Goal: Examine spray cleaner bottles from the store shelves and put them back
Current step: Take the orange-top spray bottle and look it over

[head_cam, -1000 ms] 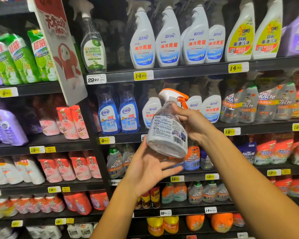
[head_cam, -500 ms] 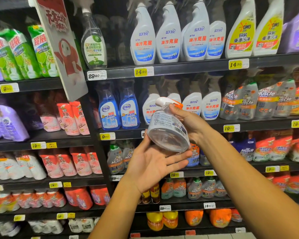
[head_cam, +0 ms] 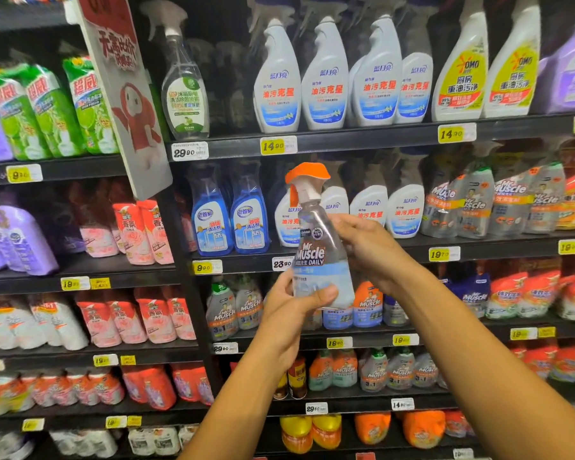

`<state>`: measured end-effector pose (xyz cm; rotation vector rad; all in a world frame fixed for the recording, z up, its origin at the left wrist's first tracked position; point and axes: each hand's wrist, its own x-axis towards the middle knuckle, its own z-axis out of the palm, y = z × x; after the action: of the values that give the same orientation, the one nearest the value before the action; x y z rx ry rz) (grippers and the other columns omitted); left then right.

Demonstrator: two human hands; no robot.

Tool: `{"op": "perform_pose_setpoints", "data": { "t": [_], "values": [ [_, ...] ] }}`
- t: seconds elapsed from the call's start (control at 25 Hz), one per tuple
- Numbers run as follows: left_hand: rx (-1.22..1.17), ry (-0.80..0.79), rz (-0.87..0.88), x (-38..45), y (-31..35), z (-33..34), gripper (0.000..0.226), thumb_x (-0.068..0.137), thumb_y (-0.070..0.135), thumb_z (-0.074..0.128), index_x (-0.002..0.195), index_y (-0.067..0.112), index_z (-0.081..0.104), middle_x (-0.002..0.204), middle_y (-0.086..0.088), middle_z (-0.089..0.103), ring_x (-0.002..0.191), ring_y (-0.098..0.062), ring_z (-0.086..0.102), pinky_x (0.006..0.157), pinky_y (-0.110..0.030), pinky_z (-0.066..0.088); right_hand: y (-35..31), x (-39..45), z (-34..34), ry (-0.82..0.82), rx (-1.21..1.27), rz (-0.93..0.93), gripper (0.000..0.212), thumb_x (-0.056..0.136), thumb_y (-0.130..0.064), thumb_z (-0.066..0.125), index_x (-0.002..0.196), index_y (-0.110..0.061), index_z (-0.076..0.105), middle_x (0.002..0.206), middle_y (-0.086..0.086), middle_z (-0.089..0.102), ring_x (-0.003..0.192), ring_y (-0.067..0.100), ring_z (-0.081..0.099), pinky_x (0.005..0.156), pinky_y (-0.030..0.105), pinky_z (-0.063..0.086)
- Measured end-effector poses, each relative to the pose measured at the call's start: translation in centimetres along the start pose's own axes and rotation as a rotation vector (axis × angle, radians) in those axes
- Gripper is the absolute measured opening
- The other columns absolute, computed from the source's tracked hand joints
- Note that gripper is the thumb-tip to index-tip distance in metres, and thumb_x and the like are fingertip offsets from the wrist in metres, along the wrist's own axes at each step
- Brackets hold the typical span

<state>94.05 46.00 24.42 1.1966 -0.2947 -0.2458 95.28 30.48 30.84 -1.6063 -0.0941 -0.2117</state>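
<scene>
spray bottle (head_cam: 322, 257) upright at frame centre, front label facing | left hand (head_cam: 291, 310) wrapped round base from 7 o'clock | right hand (head_cam: 365, 250) clasping body from 3 o'clock | likely rigid slick plastic, liquid-heavy low; hold waist, not orange trigger (head_cam: 307, 172)

Clear spray bottle (head_cam: 321, 257) with orange trigger cap, pale blue label band, blue glass-cleaner bottles (head_cam: 228, 220), yellow price tags (head_cam: 273, 146)
</scene>
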Motion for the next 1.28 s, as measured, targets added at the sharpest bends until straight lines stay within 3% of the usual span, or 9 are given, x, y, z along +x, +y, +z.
{"op": "perform_pose_setpoints", "data": {
  "t": [0.16, 0.24, 0.32, 0.48, 0.56, 0.68, 0.88, 1.08, 1.28],
  "values": [
    [0.402, 0.353, 0.173, 1.0, -0.5, 0.4, 0.084, 0.056, 0.002, 0.091, 0.125, 0.021, 0.047, 0.122, -0.002, 0.038, 0.097, -0.008, 0.057, 0.092, -0.033, 0.053, 1.0, -0.9, 0.3, -0.096, 0.029, -0.081, 0.024, 0.102, -0.035, 0.051, 0.113, -0.024, 0.07, 0.11, -0.003, 0.076, 0.103, 0.012, 0.071, 0.074, 0.019, 0.056],
    [0.511, 0.367, 0.226, 1.3, -0.7, 0.4, 0.085, 0.058, 0.006, 0.091, 0.125, 0.025, 0.042, 0.119, 0.001, 0.033, 0.1, -0.01, 0.055, 0.092, -0.033, 0.052, 1.4, -0.7, 0.4, -0.057, -0.034, -0.14, 0.015, 0.098, -0.018, 0.06, 0.106, -0.026, 0.071, 0.104, -0.006, 0.076, 0.1, 0.009, 0.071, 0.075, 0.02, 0.056],
    [0.563, 0.296, 0.254, 1.1, -1.0, -0.1, 0.082, 0.062, 0.01, 0.09, 0.125, 0.027, 0.04, 0.121, 0.006, 0.038, 0.104, -0.01, 0.056, 0.09, -0.029, 0.052, 1.5, -0.4, 0.0, 0.002, -0.043, -0.164, 0.026, 0.096, -0.005, 0.061, 0.1, -0.028, 0.072, 0.099, -0.008, 0.077, 0.093, 0.007, 0.071, 0.072, 0.02, 0.056],
    [0.353, 0.037, 0.24, 1.1, 0.1, -1.7, 0.049, 0.077, 0.005, 0.079, 0.111, 0.032, 0.055, 0.112, 0.009, 0.068, 0.096, -0.002, 0.068, 0.074, -0.02, 0.056, 0.9, 0.1, -1.5, -0.023, 0.0, -0.165, 0.025, 0.097, -0.007, 0.059, 0.107, -0.024, 0.074, 0.106, -0.005, 0.076, 0.094, 0.01, 0.072, 0.067, 0.02, 0.056],
    [0.329, 0.003, 0.227, 1.4, 0.9, -2.4, 0.041, 0.08, 0.001, 0.075, 0.108, 0.028, 0.06, 0.109, 0.004, 0.072, 0.098, -0.008, 0.07, 0.074, -0.021, 0.056, 0.7, 0.4, -1.9, -0.047, 0.018, -0.151, 0.023, 0.098, -0.009, 0.058, 0.108, -0.023, 0.073, 0.11, -0.005, 0.076, 0.098, 0.013, 0.071, 0.07, 0.027, 0.06],
    [0.312, 0.039, 0.235, 1.8, 1.4, -2.8, 0.039, 0.076, -0.002, 0.077, 0.104, 0.022, 0.064, 0.105, 0.002, 0.075, 0.097, -0.014, 0.071, 0.075, -0.025, 0.058, 0.6, 0.4, -2.1, -0.087, 0.024, -0.168, 0.024, 0.098, -0.008, 0.057, 0.112, -0.024, 0.071, 0.113, -0.003, 0.075, 0.103, 0.014, 0.071, 0.08, 0.033, 0.061],
    [0.249, 0.085, 0.214, 2.0, 0.9, -2.7, 0.043, 0.074, -0.004, 0.078, 0.109, 0.016, 0.065, 0.105, -0.003, 0.075, 0.095, -0.015, 0.072, 0.071, -0.024, 0.058, 0.6, 0.4, -2.0, -0.072, 0.044, -0.168, 0.028, 0.097, -0.008, 0.059, 0.124, -0.016, 0.064, 0.114, 0.001, 0.075, 0.103, 0.015, 0.071, 0.074, 0.027, 0.059],
    [0.126, 0.1, 0.181, 1.7, 0.8, -2.3, 0.041, 0.073, 0.001, 0.078, 0.11, 0.013, 0.066, 0.1, -0.005, 0.077, 0.093, -0.02, 0.074, 0.065, -0.02, 0.056, 1.1, 0.3, -2.1, 0.016, 0.153, -0.153, 0.024, 0.093, -0.016, 0.065, 0.117, -0.015, 0.065, 0.104, 0.001, 0.077, 0.098, 0.015, 0.072, 0.075, 0.027, 0.059],
    [0.219, 0.253, 0.355, 1.1, 0.6, -0.9, 0.046, 0.07, -0.002, 0.081, 0.101, 0.029, 0.067, 0.099, 0.004, 0.075, 0.092, -0.014, 0.072, 0.073, -0.028, 0.06, 4.3, -0.5, -1.8, -0.036, 0.21, -0.078, 0.036, 0.09, -0.035, 0.064, 0.121, -0.018, 0.066, 0.117, 0.001, 0.073, 0.102, 0.015, 0.07, 0.081, 0.032, 0.056]
  ]
}}
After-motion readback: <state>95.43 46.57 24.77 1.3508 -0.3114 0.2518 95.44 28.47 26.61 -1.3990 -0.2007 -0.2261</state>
